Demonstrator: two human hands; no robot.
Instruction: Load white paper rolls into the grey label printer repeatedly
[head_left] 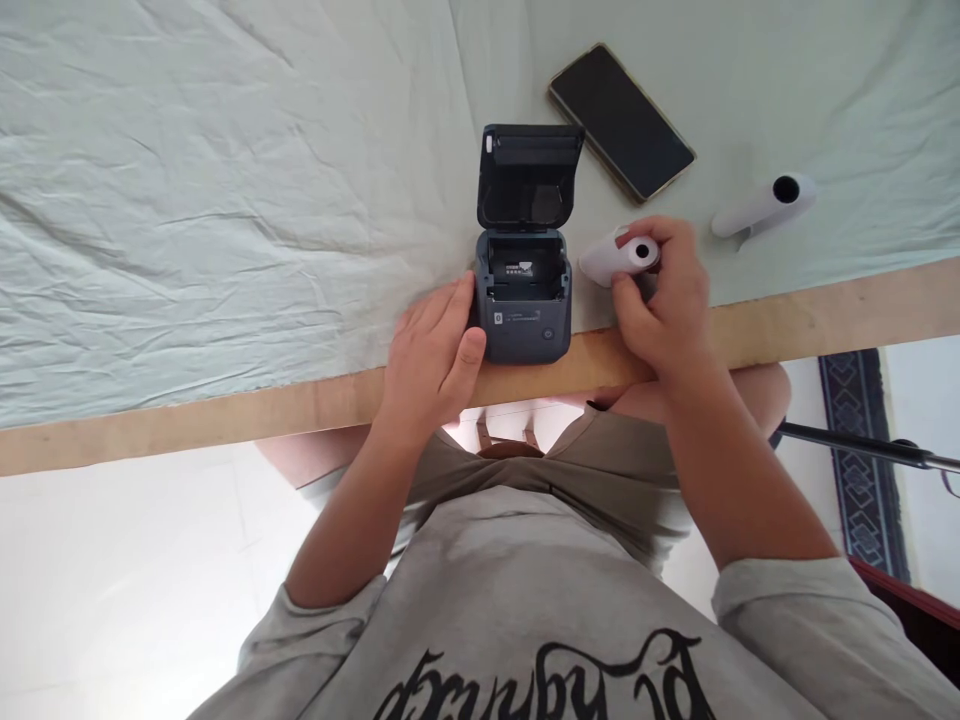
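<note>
A small dark blue printer (529, 335) stands near the table's front edge with its lid (529, 185) raised and its inner compartment bare. My left hand (431, 355) rests against the printer's left side, fingers stretched out and not wrapped round it. Just right of the printer, my right hand (667, 295) grips a small white paper roll (611, 260) between thumb and fingers, its dark core hole facing up. A second white roll (765, 210), with a loose paper end, stands farther right.
Behind the printer, to the right, a dark phone (622, 120) lies on the pale green cloth (225, 200). The wooden table edge (187, 425) runs in front of it. A black pole (855, 440) and a patterned mat (862, 480) show below the table at right.
</note>
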